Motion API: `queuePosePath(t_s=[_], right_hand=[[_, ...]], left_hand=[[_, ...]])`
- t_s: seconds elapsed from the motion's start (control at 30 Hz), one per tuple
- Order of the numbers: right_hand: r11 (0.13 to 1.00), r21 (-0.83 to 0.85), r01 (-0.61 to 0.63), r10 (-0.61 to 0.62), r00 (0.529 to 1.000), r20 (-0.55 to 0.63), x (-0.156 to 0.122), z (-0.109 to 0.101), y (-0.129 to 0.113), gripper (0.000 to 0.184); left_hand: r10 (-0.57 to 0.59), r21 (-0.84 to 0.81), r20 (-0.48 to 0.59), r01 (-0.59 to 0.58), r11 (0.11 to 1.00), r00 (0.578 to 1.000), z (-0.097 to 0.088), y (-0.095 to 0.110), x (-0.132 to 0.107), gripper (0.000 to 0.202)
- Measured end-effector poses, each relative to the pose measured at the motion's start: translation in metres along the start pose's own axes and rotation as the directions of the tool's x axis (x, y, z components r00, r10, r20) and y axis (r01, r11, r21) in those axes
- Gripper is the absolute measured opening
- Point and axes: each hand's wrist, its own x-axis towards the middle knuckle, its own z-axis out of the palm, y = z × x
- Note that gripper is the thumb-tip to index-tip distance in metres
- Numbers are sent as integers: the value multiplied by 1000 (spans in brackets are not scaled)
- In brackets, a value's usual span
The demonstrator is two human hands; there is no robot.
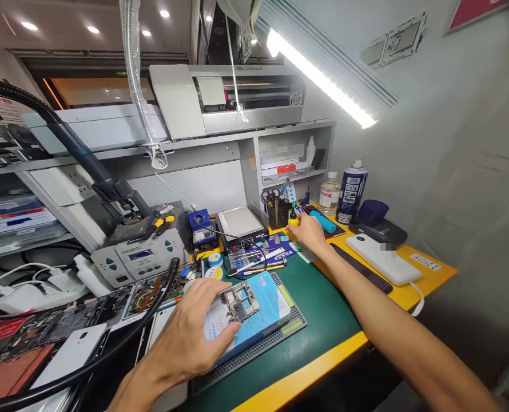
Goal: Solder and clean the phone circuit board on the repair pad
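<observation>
A phone circuit board (241,302) lies on a blue-and-white box (268,312). My left hand (198,326) is curled at the board's left side, with the thumb at its lower edge and the fingertips at its upper edge. Under the box is a grey perforated mat (296,323). Farther back on the right, my right hand (308,232) has its fingers closed on a small yellow bottle (293,220) with a dark tip. Just behind that bottle stands a black tool holder (277,213) with tweezers and other tools.
A heating plate (241,226) and a hot-air station (138,257) stand at the back. A black hose (151,312) crosses the left side over several phone parts. At right are a spray can (352,191), a clear bottle (329,194) and a white power bank (383,258). A lamp (323,77) hangs above.
</observation>
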Motion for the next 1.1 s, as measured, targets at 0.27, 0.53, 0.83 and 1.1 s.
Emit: queuePosePath(t_s=[0.27, 0.53, 0.83, 1.1], right_hand=[[1000, -4, -4, 3, 995, -96, -2, -1, 1, 35], [987, 150, 57, 6, 922, -387, -7, -17, -6, 40], [878, 379, 291, -40, 835, -548, -30, -34, -27, 46], [590, 685, 427, -437, 883, -174, -84, -39, -59, 23]], left_hand=[[-80, -18, 63, 81, 997, 995, 8, 15, 13, 58], [-131, -82, 80, 138, 987, 988, 12, 15, 18, 57], [-269, -309, 51, 271, 912, 962, 0, 9, 22, 62], [-387, -650, 130, 373, 662, 913, -20, -7, 32, 46]])
